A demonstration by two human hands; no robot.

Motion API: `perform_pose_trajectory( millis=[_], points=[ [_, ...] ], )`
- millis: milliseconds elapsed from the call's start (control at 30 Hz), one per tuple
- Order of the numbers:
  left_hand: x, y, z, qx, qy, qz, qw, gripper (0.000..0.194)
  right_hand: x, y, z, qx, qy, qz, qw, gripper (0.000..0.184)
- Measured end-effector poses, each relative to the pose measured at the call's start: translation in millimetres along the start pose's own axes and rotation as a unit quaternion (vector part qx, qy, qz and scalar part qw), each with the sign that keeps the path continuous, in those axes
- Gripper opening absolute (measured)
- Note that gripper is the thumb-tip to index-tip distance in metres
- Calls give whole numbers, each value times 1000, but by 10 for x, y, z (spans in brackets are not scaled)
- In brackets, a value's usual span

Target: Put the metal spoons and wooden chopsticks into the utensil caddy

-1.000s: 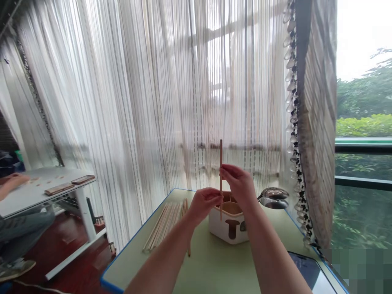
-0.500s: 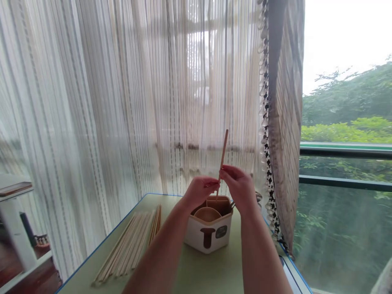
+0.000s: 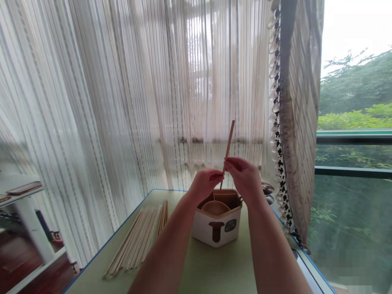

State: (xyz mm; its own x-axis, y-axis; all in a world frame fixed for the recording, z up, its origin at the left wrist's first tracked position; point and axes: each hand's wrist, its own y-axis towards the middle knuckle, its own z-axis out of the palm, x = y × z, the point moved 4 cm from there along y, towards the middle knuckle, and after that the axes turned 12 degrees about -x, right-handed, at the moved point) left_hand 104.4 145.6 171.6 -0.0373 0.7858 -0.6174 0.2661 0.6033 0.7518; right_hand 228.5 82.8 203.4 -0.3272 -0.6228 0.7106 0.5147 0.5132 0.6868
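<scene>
Above a cream-and-brown utensil holder (image 3: 199, 224), my right hand (image 3: 245, 177) pinches a wooden chopstick (image 3: 230, 139) near its middle. My left hand (image 3: 203, 183) is closed with its fingertips at the lower part of the same chopstick. It stands nearly upright, leaning right at the top, its lower end by the holder's back rim. A brown rounded divider (image 3: 216, 208) shows inside the holder. To the left, several pale chopsticks (image 3: 134, 241) lie side by side on the table, with a few darker chopsticks (image 3: 163, 216) along their right side.
The pale green table (image 3: 211, 269) has a blue edge. Dark shiny utensils (image 3: 268, 188) lie behind my right wrist, partly hidden. A flat dark-edged object (image 3: 306, 269) is at the right edge. A striped curtain (image 3: 137, 102) hangs behind, and a railing (image 3: 352, 139) stands outside on the right.
My view has turned, so the scene sits further right and slightly higher. Both hands still hold the chopstick, which leans a little more and seems slightly raised over the holder.
</scene>
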Motion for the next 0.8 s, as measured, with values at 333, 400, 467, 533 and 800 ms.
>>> perform_pose_trajectory(
  millis=[333,400,467,533,800],
  points=[
    [40,13,-39,-37,37,17,998,18,6,-45,78,-24,-5,-20,1000,32],
    [52,10,-33,-32,22,11,999,18,30,-58,98,-20,-7,-26,999,30],
    [65,4,-25,-23,12,6,1000,19,46,-65,108,-19,-22,-35,999,28],
    [78,-2,-19,-14,18,9,1000,20,44,-63,109,-17,-30,-39,999,26],
    [170,-15,-29,22,48,-2,999,21,-58,-59,128,2,-52,-23,998,25]
  ],
)
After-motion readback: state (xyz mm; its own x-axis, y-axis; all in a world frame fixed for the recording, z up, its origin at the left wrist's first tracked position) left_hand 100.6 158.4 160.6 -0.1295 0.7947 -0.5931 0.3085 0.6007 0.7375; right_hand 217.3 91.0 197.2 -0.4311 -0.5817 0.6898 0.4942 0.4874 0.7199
